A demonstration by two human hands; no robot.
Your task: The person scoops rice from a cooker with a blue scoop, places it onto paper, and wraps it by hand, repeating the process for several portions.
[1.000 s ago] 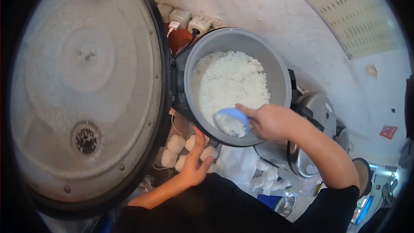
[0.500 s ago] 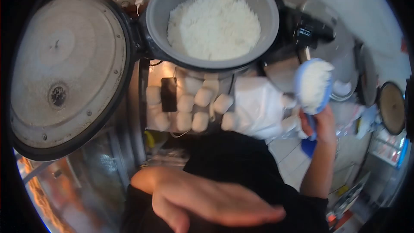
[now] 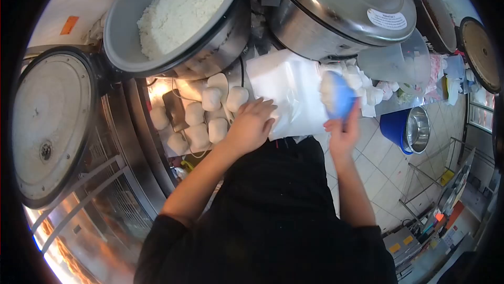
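Observation:
My right hand (image 3: pixel 344 134) is closed on the handle of a blue scoop (image 3: pixel 341 95) with white rice in it; the scoop is blurred. It is over the right edge of a stack of clear plastic bags (image 3: pixel 286 92). My left hand (image 3: pixel 254 126) reaches to the left edge of the bags, fingers apart and nothing visible in it. Left of that hand lie several round white bundles (image 3: pixel 218 129) and a dark phone (image 3: pixel 175 109). An open cooker (image 3: pixel 118 37) holding white rice (image 3: pixel 184 11) stands at the upper left.
The open cooker's lid (image 3: pixel 55 126) is on the far left. A closed steel cooker (image 3: pixel 315 32) stands behind the bags. More small white bundles (image 3: pixel 375 95) and a clear container (image 3: pixel 396 63) are to the right. A blue bucket with a steel bowl (image 3: pixel 396 126) stands on the tiled floor.
The view has shifted right. My left hand has gone from in front of my body to the bags' left edge. My right hand has brought the rice-filled scoop over beside the bags.

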